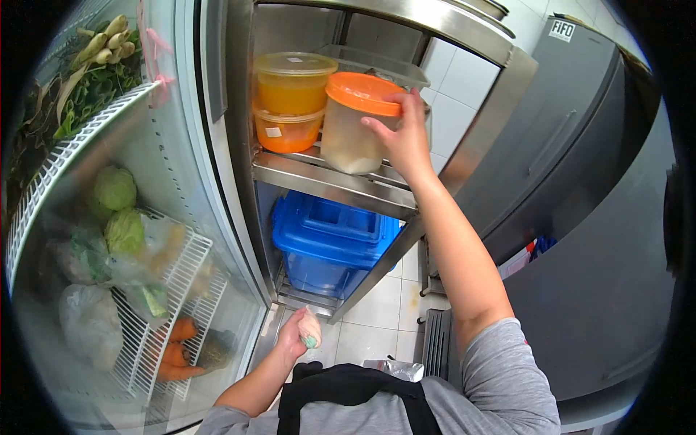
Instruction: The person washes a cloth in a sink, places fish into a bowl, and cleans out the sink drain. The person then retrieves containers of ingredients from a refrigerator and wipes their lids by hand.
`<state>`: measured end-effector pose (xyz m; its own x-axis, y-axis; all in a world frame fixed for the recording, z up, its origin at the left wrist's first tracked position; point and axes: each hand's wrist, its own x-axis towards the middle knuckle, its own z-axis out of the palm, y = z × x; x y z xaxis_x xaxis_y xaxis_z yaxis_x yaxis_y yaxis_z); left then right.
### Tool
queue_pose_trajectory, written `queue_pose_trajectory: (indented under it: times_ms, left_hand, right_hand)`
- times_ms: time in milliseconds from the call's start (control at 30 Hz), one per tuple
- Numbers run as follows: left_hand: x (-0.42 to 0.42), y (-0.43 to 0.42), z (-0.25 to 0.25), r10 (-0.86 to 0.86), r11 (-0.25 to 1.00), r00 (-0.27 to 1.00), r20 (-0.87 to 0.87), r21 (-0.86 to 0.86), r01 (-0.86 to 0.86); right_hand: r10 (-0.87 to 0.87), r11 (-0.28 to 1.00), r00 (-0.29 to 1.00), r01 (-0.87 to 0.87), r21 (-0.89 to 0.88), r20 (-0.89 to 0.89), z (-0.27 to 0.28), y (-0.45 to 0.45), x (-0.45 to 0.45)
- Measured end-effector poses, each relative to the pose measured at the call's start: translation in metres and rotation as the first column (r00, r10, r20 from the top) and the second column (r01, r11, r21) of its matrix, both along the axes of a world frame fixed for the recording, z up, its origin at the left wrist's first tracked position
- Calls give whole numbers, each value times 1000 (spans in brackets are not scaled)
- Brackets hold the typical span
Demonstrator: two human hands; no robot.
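My right hand is on the side of a tall clear container with an orange lid, its fingers at the lid's edge and its thumb against the wall below. Something pale lies in the bottom of this container, which stands on a metal shelf. Left of it are two stacked tubs, the upper one yellow and the lower one orange. Down near my body, my left hand is closed round a small pale bundle with a green patch.
A blue lidded bin sits on the lower shelf. At the left, a glass-fronted fridge holds cabbages, carrots and leafy greens on white wire racks. Grey fridges stand at the right.
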<state>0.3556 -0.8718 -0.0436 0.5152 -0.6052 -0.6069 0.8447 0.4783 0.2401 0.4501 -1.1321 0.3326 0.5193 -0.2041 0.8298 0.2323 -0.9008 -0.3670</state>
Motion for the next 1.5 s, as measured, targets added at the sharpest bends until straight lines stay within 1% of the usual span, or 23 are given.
queue_pose_trajectory:
  times_ms: [67, 133, 167, 200, 267, 300, 333, 367, 400, 467, 533, 567, 667, 767, 867, 900, 1067, 1133, 1300, 1367, 1400, 1467, 1500]
  left_hand:
    - [10, -3, 26, -70, 997, 994, 89, -10, 71]
    - [19, -8, 44, -127, 989, 985, 115, -66, 135]
    - [22, -12, 55, -138, 979, 972, 192, -119, 163]
    - [24, -18, 66, -155, 963, 950, 271, -171, 206]
    - [28, -28, 88, -247, 934, 885, 396, -148, 326]
    - [29, -30, 108, -226, 908, 871, 437, -228, 350]
    - [29, -37, 126, -213, 869, 856, 470, -309, 386]
    - [28, -45, 135, -182, 888, 866, 465, -300, 348]
    - [25, -55, 142, -157, 902, 872, 464, -293, 318]
    - [16, -68, 164, -173, 903, 894, 414, -296, 312]
    - [31, -89, 110, -296, 838, 861, 413, -320, 441]
    - [13, -103, 113, -373, 786, 823, 429, -325, 526]
    - [-38, -124, 115, -335, 753, 782, 525, -350, 557]
    - [-89, -142, 127, -475, 507, 631, 613, -396, 766]
    - [-153, -153, 172, -629, 484, 616, 474, -382, 787]
    - [-177, -153, 196, -646, 363, 557, 522, -432, 826]
    - [-265, -149, 200, -568, 408, 596, 567, -435, 803]
    - [-306, -145, 194, -571, 298, 468, 674, -361, 884]
    - [-394, -136, 140, -667, 224, 278, 691, -170, 960]
    - [-418, -130, 167, -826, 60, 108, 553, -103, 993]
    - [-426, -132, 171, -826, 56, 101, 554, -97, 994]
    - [-441, -137, 185, -781, -257, -98, 617, -174, 951]
    - [-454, -135, 197, -757, -300, -117, 643, -183, 936]
  right_hand:
    - [-32, 999, 998, 34, -23, 52, -1, 5, -3]
    - [139, 988, 982, -146, 51, 131, -10, 13, -16]
    - [116, 993, 978, -110, -41, 176, -16, 18, -23]
    - [202, 975, 958, -217, 52, 203, -22, 25, -34]
    - [208, 971, 933, -233, 53, 293, -28, 27, -59]
    - [218, 968, 918, -247, 48, 330, -25, 30, -74]
    - [257, 942, 905, -313, 120, 338, -22, 36, -92]
    - [336, 933, 904, -357, 37, 265, -22, 36, -113]
    - [375, 886, 895, -423, 190, 243, -23, 44, -136]
    - [286, 941, 945, -309, 140, 158, -20, 51, -183]
    - [245, 939, 967, -255, 232, 72, -32, 54, -225]
    - [201, 939, 980, -193, 284, 2, -36, 61, -249]
    - [154, 936, 983, -113, 333, -98, -65, 77, -317]
    - [-47, 978, 996, 62, 201, -80, -86, 89, -386]
    - [-202, 945, 977, 211, 250, -62, -93, 103, -463]
    - [-218, 942, 974, 226, 246, -60, -94, 111, -489]
    - [-348, 847, 932, 265, 460, 104, -97, 142, -600]
    - [-367, 852, 924, 288, 436, 106, -99, 153, -632]
    - [-335, 885, 895, 191, 426, 294, -99, 170, -691]
    - [-388, 886, 887, 284, 367, 250, -100, 174, -717]
    - [-441, 878, 874, 373, 299, 204, -99, 176, -729]
    - [-495, 858, 842, 433, 277, 214, -100, 183, -748]
    - [-555, 826, 811, 511, 237, 187, -104, 186, -759]
